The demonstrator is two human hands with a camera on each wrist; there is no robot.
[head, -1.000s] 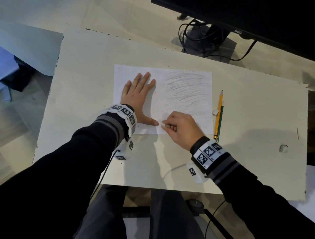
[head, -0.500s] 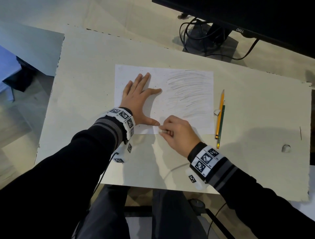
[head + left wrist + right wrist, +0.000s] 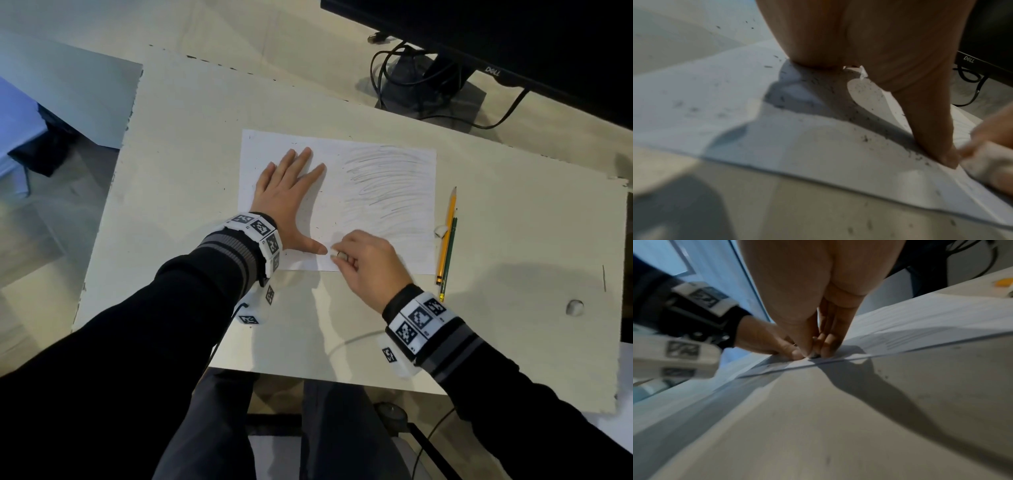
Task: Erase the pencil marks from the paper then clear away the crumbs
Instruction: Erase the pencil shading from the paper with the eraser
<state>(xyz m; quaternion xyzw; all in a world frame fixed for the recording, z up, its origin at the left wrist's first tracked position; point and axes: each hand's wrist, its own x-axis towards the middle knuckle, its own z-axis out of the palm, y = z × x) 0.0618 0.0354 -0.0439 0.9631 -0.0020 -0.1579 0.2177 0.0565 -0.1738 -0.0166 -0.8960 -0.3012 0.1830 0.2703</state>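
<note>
Left hand (image 3: 286, 202) flat on left half of paper (image 3: 370, 161), fingers straight and spread, thumb tip just beside right hand (image 3: 368, 263), which pinches small eraser (image 3: 334, 255) against paper's near edge. Pencil marks (image 3: 388, 192) fill right half of sheet, strokes running roughly left-right, lying beyond and to the right of eraser, so nearer right hand; crumbs (image 3: 865, 138) scattered over erased left half. "DELL" readable on monitor (image 3: 493, 72); no other writing legible.

Head view overhead, looking down; wrist views low, close; all share paper (image 3: 342, 205).
</note>
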